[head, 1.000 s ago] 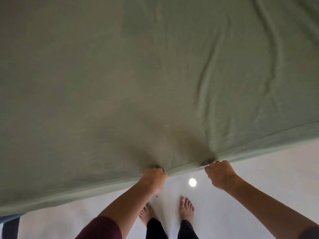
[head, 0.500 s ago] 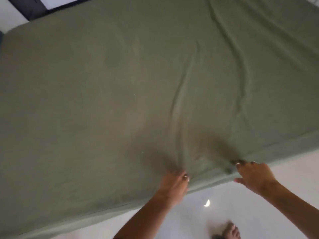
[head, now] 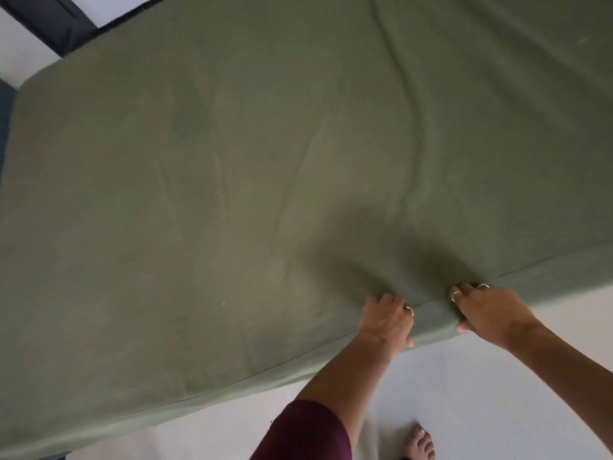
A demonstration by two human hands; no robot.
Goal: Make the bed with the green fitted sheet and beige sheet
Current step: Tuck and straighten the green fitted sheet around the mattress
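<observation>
Along the near side of the bed, both hands work the edge of the green fitted sheet (head: 265,194), which is already spread over the whole visible top of the mattress and hangs down its near side. The left hand (head: 386,322) lies over the edge with its fingers curled down onto the cloth at the top edge and its thumb on the side face, gripping the sheet there. The right hand (head: 487,310), just beside it, does the same, its fingers (head: 459,293) hooked into the cloth at the edge and its thumb low on the side; both seem to be pulling or tucking the sheet.

By the look of it the fitted sheet is nearly on: the far left corner is covered, but long creases (head: 414,154) run across the top towards the hands, so some smoothing is left. The beige sheet is nowhere in view, so that whole part of the task appears not yet started.

Around the bed there is pale floor (head: 481,393), a bare foot (head: 421,443) near the bottom edge, and a dark frame (head: 56,24) beyond the far corner. Nothing visible blocks the hands.
</observation>
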